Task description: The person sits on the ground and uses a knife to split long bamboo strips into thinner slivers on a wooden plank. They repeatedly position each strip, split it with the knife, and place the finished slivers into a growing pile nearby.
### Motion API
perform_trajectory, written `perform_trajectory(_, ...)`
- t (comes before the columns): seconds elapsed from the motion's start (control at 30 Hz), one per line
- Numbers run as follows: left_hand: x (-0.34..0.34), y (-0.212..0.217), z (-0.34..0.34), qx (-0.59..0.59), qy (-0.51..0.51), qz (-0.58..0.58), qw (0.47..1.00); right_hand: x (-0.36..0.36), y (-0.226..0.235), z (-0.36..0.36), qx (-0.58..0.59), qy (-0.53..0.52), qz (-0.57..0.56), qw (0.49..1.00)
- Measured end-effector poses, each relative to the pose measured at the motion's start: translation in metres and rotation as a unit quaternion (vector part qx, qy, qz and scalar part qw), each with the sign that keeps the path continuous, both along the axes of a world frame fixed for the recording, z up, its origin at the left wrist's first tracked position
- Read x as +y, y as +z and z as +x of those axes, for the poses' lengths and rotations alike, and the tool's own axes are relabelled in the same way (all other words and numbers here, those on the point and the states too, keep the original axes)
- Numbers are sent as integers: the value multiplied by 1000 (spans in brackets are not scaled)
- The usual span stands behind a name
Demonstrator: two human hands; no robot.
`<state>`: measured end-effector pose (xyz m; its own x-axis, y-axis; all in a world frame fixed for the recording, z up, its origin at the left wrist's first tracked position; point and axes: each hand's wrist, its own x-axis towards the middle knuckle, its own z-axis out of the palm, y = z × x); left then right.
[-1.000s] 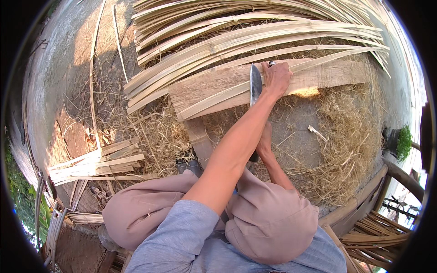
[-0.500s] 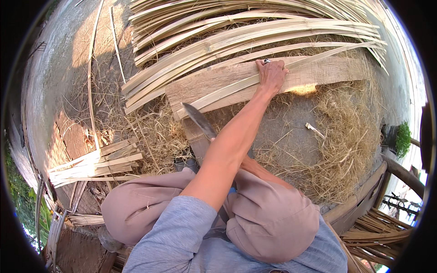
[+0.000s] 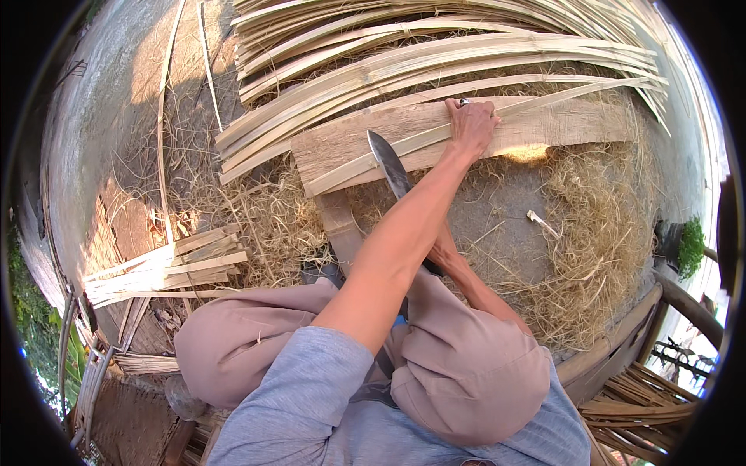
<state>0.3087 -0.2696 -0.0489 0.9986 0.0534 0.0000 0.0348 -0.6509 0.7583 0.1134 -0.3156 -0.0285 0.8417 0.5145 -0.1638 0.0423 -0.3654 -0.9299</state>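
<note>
Seated on the ground among straw (image 3: 598,233), splitting bamboo into strips. Left hand (image 3: 472,124) stretched out over the wooden plank (image 3: 575,124), fingers curled down onto a long bamboo strip (image 3: 404,147) lying across the plank's near edge, pinning it flat. Right hand mostly hidden beneath the left forearm, so grip cannot be told for certain, though seemingly closed on the handle of a long knife (image 3: 388,163), blade raised with its tip over the strip near the plank's left end. Judged to be the lining-up step, just ahead of a cut. Next move calls for a steady hold on the strip and a blade set true along the grain. More bamboo strips (image 3: 435,54) heaped beyond the plank's far edge; shorter cut pieces (image 3: 171,268) stacked at left.
</note>
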Motion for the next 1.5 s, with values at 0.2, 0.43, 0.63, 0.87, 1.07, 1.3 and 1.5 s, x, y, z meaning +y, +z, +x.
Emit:
perform_trajectory(0.2,-4,11,9,14,-18,-15,1000,28,-24,-42,-73,-203,-42,975)
perform_trajectory(0.43,-5,5,0,10,-13,-12,1000,7,-9,-18,169,-40,-14,985)
perform_trajectory(0.63,-4,8,2,26,-31,-19,999,28,-38,-53,75,22,25,997)
perform_trajectory(0.87,4,-11,8,-22,-31,-21,999,3,-14,-11,141,-214,30,966)
perform_trajectory(1.07,5,4,8,41,-75,-58,995,58,2,-51,-81,-207,-32,975)
perform_trajectory(1.3,12,14,12,66,-90,-50,993,17,7,-14,156,-148,37,976)
perform_trajectory(1.5,7,16,4,46,-71,-47,995,56,-7,-68,15,208,1,978)
